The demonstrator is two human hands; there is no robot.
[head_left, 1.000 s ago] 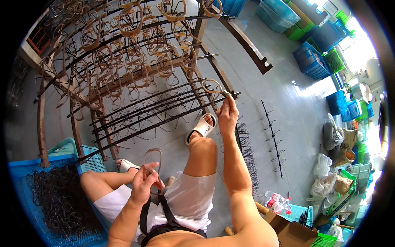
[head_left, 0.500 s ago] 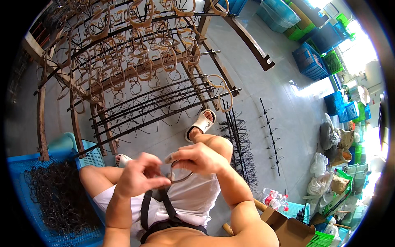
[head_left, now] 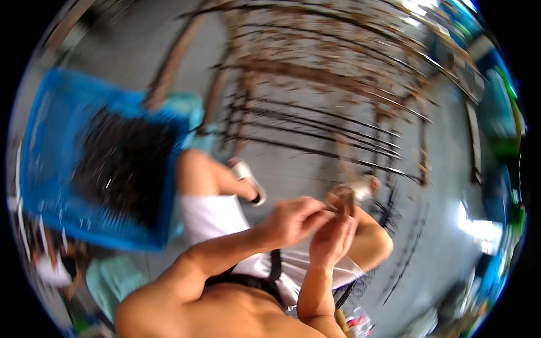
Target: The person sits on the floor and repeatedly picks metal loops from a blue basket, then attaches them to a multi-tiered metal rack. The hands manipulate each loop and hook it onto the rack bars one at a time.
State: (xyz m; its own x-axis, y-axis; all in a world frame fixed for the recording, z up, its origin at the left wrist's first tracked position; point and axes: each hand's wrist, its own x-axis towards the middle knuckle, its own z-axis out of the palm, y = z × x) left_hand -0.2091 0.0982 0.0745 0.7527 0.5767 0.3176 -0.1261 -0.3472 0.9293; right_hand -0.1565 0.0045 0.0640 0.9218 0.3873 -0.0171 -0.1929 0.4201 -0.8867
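Note:
My left hand [head_left: 297,219] is closed in a pinch, thumb and fingertips at a small brownish loop-shaped frame [head_left: 341,197]. My right hand [head_left: 333,236] grips the same piece from below, fingers pointing up and pressed together. Both hands meet above my right thigh. Motion blur smears the piece, so its exact outline cannot be made out. Beyond the hands stands a rack [head_left: 304,69] of brown beams and dark rods, with many blurred brownish pieces hanging on its upper rods.
On the left, a blue plastic basket [head_left: 48,169] holds a heap of dark wiry pieces [head_left: 127,163]. Dark hooked rods [head_left: 406,259] lie on the grey floor to the right. A pale green stool-like thing [head_left: 115,281] stands behind the basket. Blue and green containers line the far right.
The view has swung left, bringing the whole blue basket into sight. My hands, slightly apart before, now meet closely at the loop-shaped frame, and my right hand has turned fingers-up.

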